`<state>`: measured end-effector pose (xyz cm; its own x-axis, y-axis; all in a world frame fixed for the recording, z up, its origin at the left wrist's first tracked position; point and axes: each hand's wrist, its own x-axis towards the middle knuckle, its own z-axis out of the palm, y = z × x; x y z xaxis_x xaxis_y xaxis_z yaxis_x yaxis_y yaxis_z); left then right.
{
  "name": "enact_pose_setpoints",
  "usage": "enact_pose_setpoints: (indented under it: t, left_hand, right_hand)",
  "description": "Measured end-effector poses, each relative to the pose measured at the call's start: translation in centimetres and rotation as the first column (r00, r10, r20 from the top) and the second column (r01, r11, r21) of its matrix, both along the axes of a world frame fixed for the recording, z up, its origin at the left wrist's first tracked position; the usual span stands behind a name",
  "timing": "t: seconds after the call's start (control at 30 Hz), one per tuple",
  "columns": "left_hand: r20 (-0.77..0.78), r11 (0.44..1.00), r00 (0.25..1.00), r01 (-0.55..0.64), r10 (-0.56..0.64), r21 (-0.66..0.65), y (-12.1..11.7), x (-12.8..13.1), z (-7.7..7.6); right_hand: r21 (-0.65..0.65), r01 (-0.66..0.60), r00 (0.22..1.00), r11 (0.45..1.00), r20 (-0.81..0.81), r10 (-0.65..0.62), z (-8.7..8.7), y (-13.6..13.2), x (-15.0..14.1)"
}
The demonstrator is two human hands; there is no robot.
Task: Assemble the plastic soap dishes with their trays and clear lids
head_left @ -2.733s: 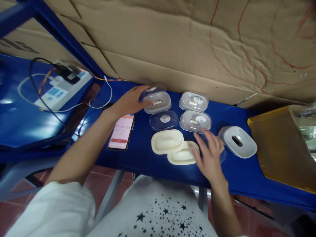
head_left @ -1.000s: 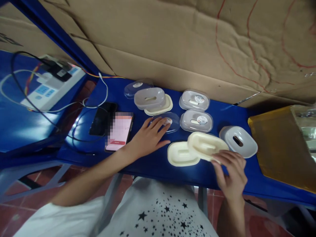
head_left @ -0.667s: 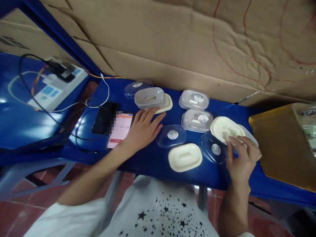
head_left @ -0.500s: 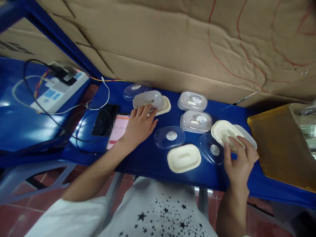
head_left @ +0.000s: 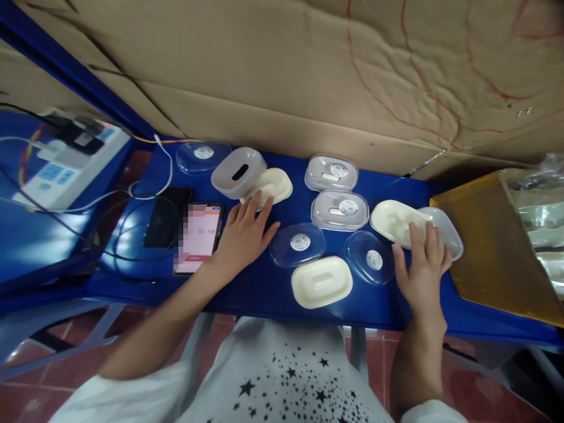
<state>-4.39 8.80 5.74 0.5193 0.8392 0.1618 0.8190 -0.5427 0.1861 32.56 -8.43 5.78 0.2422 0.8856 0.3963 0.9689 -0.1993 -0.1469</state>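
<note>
My left hand (head_left: 244,238) is open, its fingertips resting on the near edge of a cream oval dish (head_left: 281,183). Against that dish leans a grey oval box (head_left: 227,176) with a dark slot. On the right, the fingers of my right hand (head_left: 420,267) lie spread on another cream dish (head_left: 390,217), which overlaps a translucent grey tray (head_left: 449,235). Between the hands are a third cream dish (head_left: 321,283), a clear labelled lid (head_left: 288,247) and another clear lid (head_left: 368,261). Two lidded soap boxes, one far (head_left: 324,179) and one nearer (head_left: 328,216), stand behind them.
A further clear lid (head_left: 189,157) lies at the back left. A lit phone (head_left: 205,238) and a dark phone (head_left: 154,220) are left of my hand, with cables and a white power strip (head_left: 74,164). At right stands an open carton (head_left: 484,252); cardboard (head_left: 264,76) rises behind the blue table.
The grey slotted box has shifted left and tilted, out from under my left fingers, which now touch the cream dish. The right-hand dish has moved slightly. My view has turned a little.
</note>
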Motion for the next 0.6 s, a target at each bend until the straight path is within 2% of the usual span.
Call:
enact_pose_setpoints:
  t: [0.1,0.23,0.33,0.5,0.57,0.6]
  left_hand:
    - [0.052,0.998,0.998,0.041,-0.038,-0.048,-0.2,-0.3,0.0]
    - [0.121,0.989,0.988,0.107,-0.095,-0.099,-1.2,-0.4,0.4]
    - [0.167,0.984,0.98,0.128,-0.107,-0.121,-3.1,-0.2,0.7]
    - [0.132,0.965,0.969,0.225,-0.208,-0.133,-6.6,0.1,-0.1]
    - [0.149,0.961,0.966,0.232,-0.21,-0.15,-7.4,-0.1,-0.7]
    - [0.165,0.962,0.966,0.224,-0.199,-0.155,-7.7,-0.2,-0.9]
  right_hand:
    - [0.018,-0.155,0.986,0.988,-0.052,0.156,0.4,-0.2,-2.3]
    - [-0.111,-0.353,0.931,0.929,-0.143,0.337,0.1,-1.4,-5.5]
    - [-0.145,-0.363,0.929,0.921,-0.13,0.346,-1.0,-1.6,-6.4]
    - [0.005,-0.207,0.977,0.978,-0.057,0.207,-2.0,-1.4,-7.2]
    - [0.013,-0.313,0.946,0.95,-0.085,0.313,-1.9,-1.7,-8.4]
    - [-0.023,-0.424,0.901,0.906,-0.109,0.419,-1.7,-2.0,-9.1]
